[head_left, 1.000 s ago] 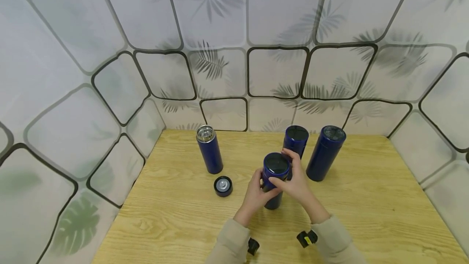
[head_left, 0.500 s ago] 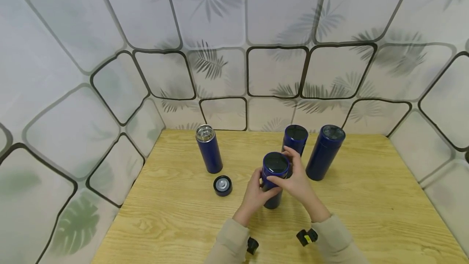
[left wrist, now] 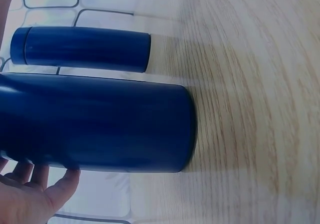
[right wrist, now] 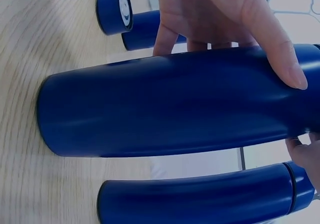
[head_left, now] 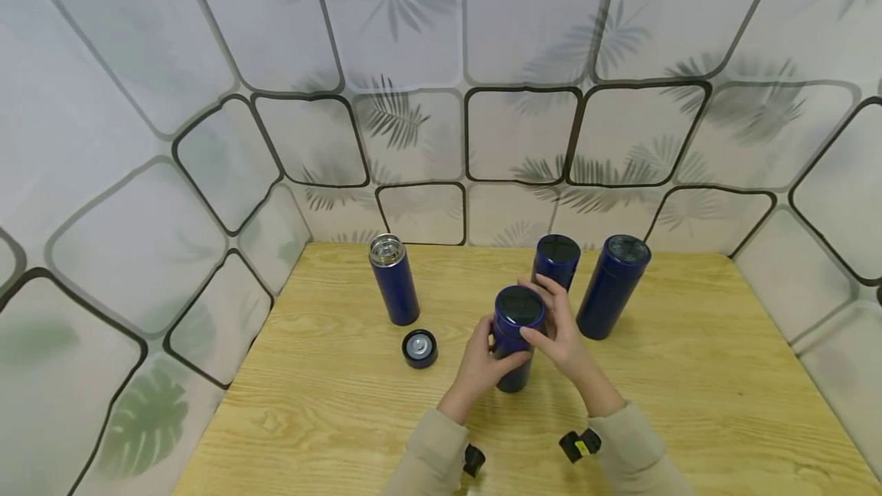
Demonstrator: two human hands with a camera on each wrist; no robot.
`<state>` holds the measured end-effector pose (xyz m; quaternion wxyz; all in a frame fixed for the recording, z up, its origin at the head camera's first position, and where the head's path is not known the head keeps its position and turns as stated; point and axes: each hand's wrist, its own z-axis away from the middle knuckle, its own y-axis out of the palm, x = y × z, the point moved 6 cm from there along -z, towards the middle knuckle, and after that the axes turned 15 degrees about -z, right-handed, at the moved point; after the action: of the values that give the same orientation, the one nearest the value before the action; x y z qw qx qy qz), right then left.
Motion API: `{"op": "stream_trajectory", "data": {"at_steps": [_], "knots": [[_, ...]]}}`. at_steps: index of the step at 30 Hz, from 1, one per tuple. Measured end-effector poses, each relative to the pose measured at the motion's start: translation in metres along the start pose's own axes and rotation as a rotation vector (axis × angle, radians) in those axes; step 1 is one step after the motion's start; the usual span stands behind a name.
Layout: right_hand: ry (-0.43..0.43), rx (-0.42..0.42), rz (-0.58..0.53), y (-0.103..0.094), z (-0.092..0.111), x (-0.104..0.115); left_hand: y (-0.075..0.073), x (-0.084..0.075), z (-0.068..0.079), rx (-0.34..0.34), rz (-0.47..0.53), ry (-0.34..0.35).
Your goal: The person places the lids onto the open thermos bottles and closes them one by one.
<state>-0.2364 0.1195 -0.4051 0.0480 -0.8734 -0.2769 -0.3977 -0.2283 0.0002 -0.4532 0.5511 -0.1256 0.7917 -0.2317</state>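
A dark blue thermos (head_left: pixel 513 373) stands upright in front of the person, its black-topped lid (head_left: pixel 520 306) on. My left hand (head_left: pixel 480 364) grips the body from the left, with the thumb across the near side. That thumb overlaps the thermos in the right wrist view, where the left hand (right wrist: pixel 215 17) shows large. My right hand (head_left: pixel 561 339) is round the lid, thumb at the near right side and fingers behind it. At the right wrist view's edge only a few right-hand fingers (right wrist: pixel 305 156) show.
Behind stand two more lidded blue thermoses, one partly hidden (head_left: pixel 556 259) and one at right (head_left: pixel 613 289). An uncovered thermos (head_left: pixel 396 285) with a steel mouth is at left, a loose lid (head_left: pixel 419 348) lying upside down before it. Patterned cloth walls (head_left: pixel 420 213) bound the wooden table (head_left: pixel 331 404).
My right hand has shifted round the lid: its thumb has moved right and its far fingertips left. My left hand and the thermos stay in place.
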Motion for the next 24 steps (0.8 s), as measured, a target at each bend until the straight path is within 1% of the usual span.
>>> {"op": "stream_trajectory", "data": {"at_steps": [1,3,4,7,8,10,12,14,17,20,21,23,24], "knots": [[0.008,-0.015,0.029,0.000,0.000,0.001,0.000,0.000,0.000,0.003,0.003,-0.005],[0.047,-0.061,0.098,0.001,-0.001,0.002,0.005,0.011,-0.001,0.004,0.008,-0.015],[0.079,-0.091,0.132,0.000,-0.001,0.002,0.007,0.014,-0.002,0.002,0.006,-0.014],[0.216,-0.183,0.243,-0.004,0.000,-0.004,0.007,0.016,-0.002,0.000,0.015,-0.014],[0.262,-0.205,0.276,-0.006,0.001,-0.006,0.007,0.016,-0.002,0.000,0.014,-0.013],[0.340,-0.229,0.333,-0.009,0.003,-0.013,0.002,0.005,-0.001,0.003,0.011,-0.011],[0.376,-0.230,0.379,-0.010,0.003,-0.015,-0.001,0.000,0.000,0.012,0.010,-0.018],[0.358,-0.220,0.389,-0.010,0.004,-0.014,-0.002,-0.002,0.000,0.015,0.004,-0.024],[0.274,-0.189,0.343,-0.010,0.003,-0.012,-0.002,-0.001,0.000,0.014,0.002,-0.026],[0.167,-0.118,0.217,-0.007,0.001,-0.007,-0.002,0.000,0.000,0.009,-0.002,-0.018],[0.143,-0.090,0.163,-0.005,0.000,-0.006,-0.002,0.000,0.000,0.008,-0.002,-0.015],[0.116,-0.033,0.073,-0.002,-0.002,-0.004,-0.001,0.000,0.000,0.008,0.000,-0.010],[0.116,-0.012,0.045,-0.001,-0.002,-0.003,-0.001,0.000,0.000,0.011,0.003,-0.010]]}}
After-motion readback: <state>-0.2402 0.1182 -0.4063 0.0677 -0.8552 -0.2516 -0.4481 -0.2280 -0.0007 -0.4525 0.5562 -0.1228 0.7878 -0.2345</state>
